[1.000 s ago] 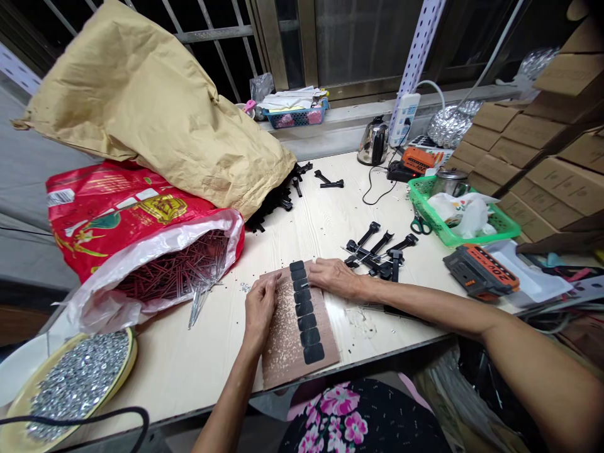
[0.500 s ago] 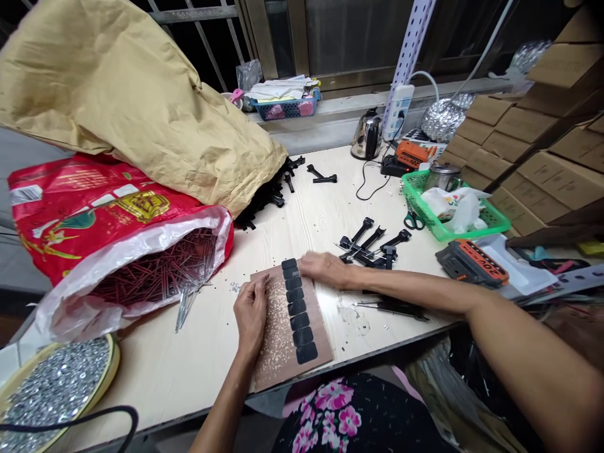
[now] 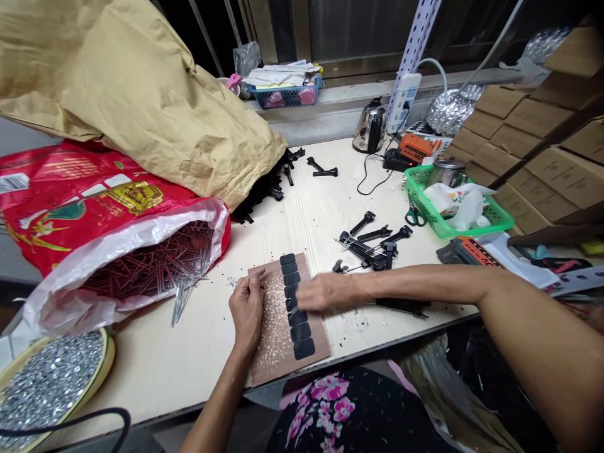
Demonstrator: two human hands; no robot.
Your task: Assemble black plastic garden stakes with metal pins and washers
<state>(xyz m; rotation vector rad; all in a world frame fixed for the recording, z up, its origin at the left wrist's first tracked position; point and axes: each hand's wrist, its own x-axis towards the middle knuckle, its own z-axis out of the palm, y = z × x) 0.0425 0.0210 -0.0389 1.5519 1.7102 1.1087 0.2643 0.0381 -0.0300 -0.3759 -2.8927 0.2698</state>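
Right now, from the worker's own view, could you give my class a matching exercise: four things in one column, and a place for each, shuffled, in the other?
Things:
1. left hand
2. right hand
3. scissors
4. shiny metal pieces

Places:
A. in the yellow bowl
B. at the row of black patches
C. beside the green basket
D. at the left edge of the speckled board

Pairs: 1-D, 2-B, 3-C, 4-A

The right hand [image 3: 325, 292] has slid from the top of the row of black pads [image 3: 291, 278] to its lower middle. Beyond the hand, one black piece [image 3: 375, 233] lies flatter; nearer the knuckles a metal shaft [image 3: 353, 269] shows, perhaps merely uncovered.
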